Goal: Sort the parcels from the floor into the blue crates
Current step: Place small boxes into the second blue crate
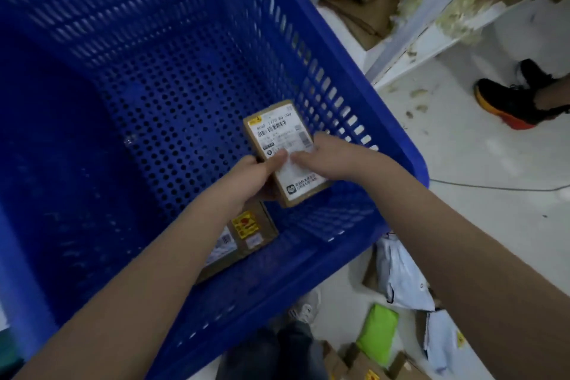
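A small cardboard parcel (285, 151) with a white shipping label is held over the floor of a blue perforated crate (154, 77), just right of the frame's centre. It is gripped at its near end by both hands: the left hand (253, 177) is closed around its left edge, thumb on the label, and the right hand (324, 156) is curled over its right edge. One parcel, a brown box with a yellow sticker (243, 237), is already seen lying in the crate, partly hidden under the left forearm. The sorting is judged to be at an early stage, since much of the crate floor is bare. More parcels are left at lower right on the pale floor (478, 163): a white poly mailer (401, 278), a green packet (377, 333) and cardboard boxes at the bottom edge. White shelving (431, 34) with flattened cardboard is seen at upper right, and another person's black and orange shoe (512, 105) at the right edge.
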{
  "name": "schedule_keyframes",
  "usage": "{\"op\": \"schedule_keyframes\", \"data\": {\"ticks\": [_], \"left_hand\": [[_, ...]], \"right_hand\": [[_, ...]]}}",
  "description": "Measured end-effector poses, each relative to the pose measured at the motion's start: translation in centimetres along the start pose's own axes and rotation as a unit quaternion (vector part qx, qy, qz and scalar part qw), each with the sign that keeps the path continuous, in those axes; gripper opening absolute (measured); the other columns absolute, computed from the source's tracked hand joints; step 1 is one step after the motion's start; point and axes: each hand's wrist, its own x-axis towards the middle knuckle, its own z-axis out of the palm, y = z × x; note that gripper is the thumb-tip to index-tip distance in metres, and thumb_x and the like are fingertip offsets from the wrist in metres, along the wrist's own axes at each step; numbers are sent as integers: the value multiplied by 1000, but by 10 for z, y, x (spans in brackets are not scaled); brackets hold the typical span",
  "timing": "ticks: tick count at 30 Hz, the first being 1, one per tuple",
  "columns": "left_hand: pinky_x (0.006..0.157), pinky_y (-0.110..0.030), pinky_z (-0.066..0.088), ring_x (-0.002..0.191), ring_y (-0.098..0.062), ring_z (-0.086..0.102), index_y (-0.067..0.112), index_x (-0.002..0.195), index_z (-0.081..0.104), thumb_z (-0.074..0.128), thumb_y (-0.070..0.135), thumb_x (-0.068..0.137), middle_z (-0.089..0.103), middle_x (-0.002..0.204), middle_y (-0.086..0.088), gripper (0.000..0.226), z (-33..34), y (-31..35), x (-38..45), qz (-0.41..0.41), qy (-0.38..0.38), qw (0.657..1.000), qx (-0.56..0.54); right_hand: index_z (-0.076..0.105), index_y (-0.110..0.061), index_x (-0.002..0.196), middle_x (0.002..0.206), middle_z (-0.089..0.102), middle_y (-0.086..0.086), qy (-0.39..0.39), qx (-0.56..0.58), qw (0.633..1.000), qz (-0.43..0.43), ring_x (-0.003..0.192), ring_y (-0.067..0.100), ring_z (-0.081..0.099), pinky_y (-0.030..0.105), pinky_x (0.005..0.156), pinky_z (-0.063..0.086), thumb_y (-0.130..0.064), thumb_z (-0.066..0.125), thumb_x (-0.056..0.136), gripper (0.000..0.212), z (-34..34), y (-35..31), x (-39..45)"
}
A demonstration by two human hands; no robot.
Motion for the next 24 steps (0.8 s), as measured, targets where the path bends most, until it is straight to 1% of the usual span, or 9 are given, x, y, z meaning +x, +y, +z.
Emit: {"op": "schedule_keyframes", "data": {"ticks": [3, 6, 8, 10, 13, 17, 19, 21, 24], "left_hand": [[77, -34, 53, 96, -23, 61, 14, 120, 54, 49, 33, 96, 63, 118, -6, 31, 7, -20, 32, -27, -33, 999, 27], [85, -39, 53, 99, -26, 61, 12, 115, 55, 49, 32, 97, 63, 120, -10, 27, 21, -36, 58, -52, -32, 998, 1], [90, -43, 53, 103, -30, 63, 6, 121, 54, 50, 30, 96, 63, 121, -13, 34, 28, -45, 73, -75, -33, 996, -19], [87, -41, 54, 105, -31, 64, 4, 124, 53, 50, 28, 97, 64, 120, -15, 37, 32, -49, 82, -97, -43, 994, -32], [83, -39, 54, 108, -32, 63, 1, 126, 52, 48, 23, 98, 63, 122, -16, 36, 32, -53, 95, -122, -42, 990, -51], [90, -41, 52, 112, -33, 60, 0, 124, 52, 49, 14, 97, 60, 126, -17, 30, 33, -57, 107, -126, -19, 991, -32], [87, -39, 53, 110, -33, 61, 0, 122, 53, 51, 5, 95, 60, 126, -18, 27, 37, -59, 112, -125, -5, 992, -6], [76, -37, 54, 104, -33, 62, -2, 120, 54, 53, 0, 92, 60, 123, -20, 28, 41, -60, 116, -124, 17, 992, 24], [62, -32, 54, 103, -36, 62, -6, 118, 54, 56, -1, 90, 61, 120, -24, 29, 43, -63, 124, -118, 37, 991, 42]], "right_hand": [[49, -9, 133, 129, 57, 12, -15, -48, 998, 32, 113, 27, 57, 33, 88, 48, -27, 48, 96, 40, 10, 7, 28], [52, -5, 128, 127, 59, 14, -15, -93, 993, 70, 112, 29, 58, 34, 91, 50, -23, 50, 96, 37, 18, 21, 48], [51, -4, 125, 124, 60, 14, -22, -105, 989, 97, 110, 28, 59, 31, 84, 49, -23, 51, 95, 36, 20, 30, 58], [51, -3, 125, 123, 59, 14, -21, -121, 985, 121, 110, 28, 59, 31, 78, 47, -21, 51, 95, 35, 20, 37, 66], [46, -5, 130, 129, 57, 13, -25, -147, 980, 133, 113, 28, 58, 33, 86, 50, -19, 53, 93, 41, 23, 46, 79], [30, -2, 141, 138, 48, 16, -32, -192, 969, 154, 124, 32, 49, 41, 99, 46, -14, 53, 91, 56, 36, 53, 89], [21, 2, 142, 139, 46, 18, -24, -253, 955, 152, 126, 32, 47, 41, 99, 43, -9, 54, 90, 62, 43, 56, 90], [14, 8, 142, 138, 46, 21, -17, -305, 942, 141, 125, 33, 49, 40, 96, 43, -7, 53, 91, 67, 48, 55, 88], [10, 10, 142, 137, 47, 22, -13, -325, 934, 144, 125, 32, 50, 39, 94, 43, -8, 54, 91, 70, 53, 57, 94]]}}
